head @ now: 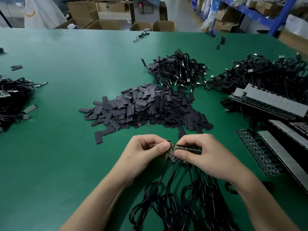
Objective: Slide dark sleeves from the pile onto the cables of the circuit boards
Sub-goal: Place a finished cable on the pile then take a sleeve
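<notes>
My left hand pinches one circuit board. My right hand grips a stack of boards, packed too tightly to count. One sleeve pile lies mid-frame.

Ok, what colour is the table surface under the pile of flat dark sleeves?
The table surface is green; head view.

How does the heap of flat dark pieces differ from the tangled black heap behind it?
The sleeve pile is flat dark rectangles; the cable heap is tangled cords with silver plugs. The sleeve pile spreads wider than the cable heap. Both lie on the green table.
</notes>
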A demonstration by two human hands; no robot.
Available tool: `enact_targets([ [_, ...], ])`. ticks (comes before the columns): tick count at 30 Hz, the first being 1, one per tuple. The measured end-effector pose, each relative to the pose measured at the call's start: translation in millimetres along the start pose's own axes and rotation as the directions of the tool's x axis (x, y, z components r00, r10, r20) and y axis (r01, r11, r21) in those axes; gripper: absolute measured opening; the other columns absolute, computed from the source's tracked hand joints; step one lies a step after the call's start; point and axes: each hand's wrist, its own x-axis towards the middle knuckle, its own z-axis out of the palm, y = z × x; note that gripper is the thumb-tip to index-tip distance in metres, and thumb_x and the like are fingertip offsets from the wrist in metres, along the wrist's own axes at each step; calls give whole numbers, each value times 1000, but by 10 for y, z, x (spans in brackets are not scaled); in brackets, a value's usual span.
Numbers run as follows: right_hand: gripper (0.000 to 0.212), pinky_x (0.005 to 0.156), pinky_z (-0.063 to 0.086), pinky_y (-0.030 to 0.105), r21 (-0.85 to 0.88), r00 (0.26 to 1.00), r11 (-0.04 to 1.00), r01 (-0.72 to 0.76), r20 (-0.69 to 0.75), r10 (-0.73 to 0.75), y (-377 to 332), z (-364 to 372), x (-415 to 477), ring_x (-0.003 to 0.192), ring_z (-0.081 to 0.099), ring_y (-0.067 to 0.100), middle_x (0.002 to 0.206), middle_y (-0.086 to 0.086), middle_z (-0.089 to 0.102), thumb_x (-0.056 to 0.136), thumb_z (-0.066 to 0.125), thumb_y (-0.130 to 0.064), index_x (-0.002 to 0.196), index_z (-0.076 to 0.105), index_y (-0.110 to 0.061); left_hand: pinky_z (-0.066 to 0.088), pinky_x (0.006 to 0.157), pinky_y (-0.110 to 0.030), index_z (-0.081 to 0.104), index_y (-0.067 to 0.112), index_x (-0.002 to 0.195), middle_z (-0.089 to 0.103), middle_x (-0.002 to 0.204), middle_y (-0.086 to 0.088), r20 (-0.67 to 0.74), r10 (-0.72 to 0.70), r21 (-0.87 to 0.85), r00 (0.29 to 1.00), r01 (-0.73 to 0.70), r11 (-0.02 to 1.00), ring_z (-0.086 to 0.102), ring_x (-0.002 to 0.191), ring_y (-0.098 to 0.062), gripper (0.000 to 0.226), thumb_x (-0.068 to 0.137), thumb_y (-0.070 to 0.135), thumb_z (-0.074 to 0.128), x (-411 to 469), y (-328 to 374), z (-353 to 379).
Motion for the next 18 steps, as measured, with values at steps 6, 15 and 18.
enact_targets([
  [6,29,96,42,13,-113,976,986,126,-166,-144,-74,199,-48,114,59,-2,107,-29,65,85,63,-63,105,71,-43,48,71,-16,81,24,80,74,78,4,-107,203,42,973,-200,979,64,73,-6,5,83,27,79,6,-7,-16],
  [15,14,77,60,30,709,994,700,86,-16,-107,-205,254,-104,80,76,22,84,10,78,96,66,-32,87,76,-25,50,75,-25,77,27,104,72,90,13,-356,485,655,799,-157,739,65,86,-8,12,96,23,69,54,-18,-308],
  [18,22,63,58,26,908,991,410,87,-35,-132,-137,89,-154,63,68,15,70,4,70,88,79,-40,84,74,-19,50,88,-42,72,23,113,67,103,5,-487,519,805,703,131,579,60,97,-20,28,89,7,72,85,-43,-550],
])
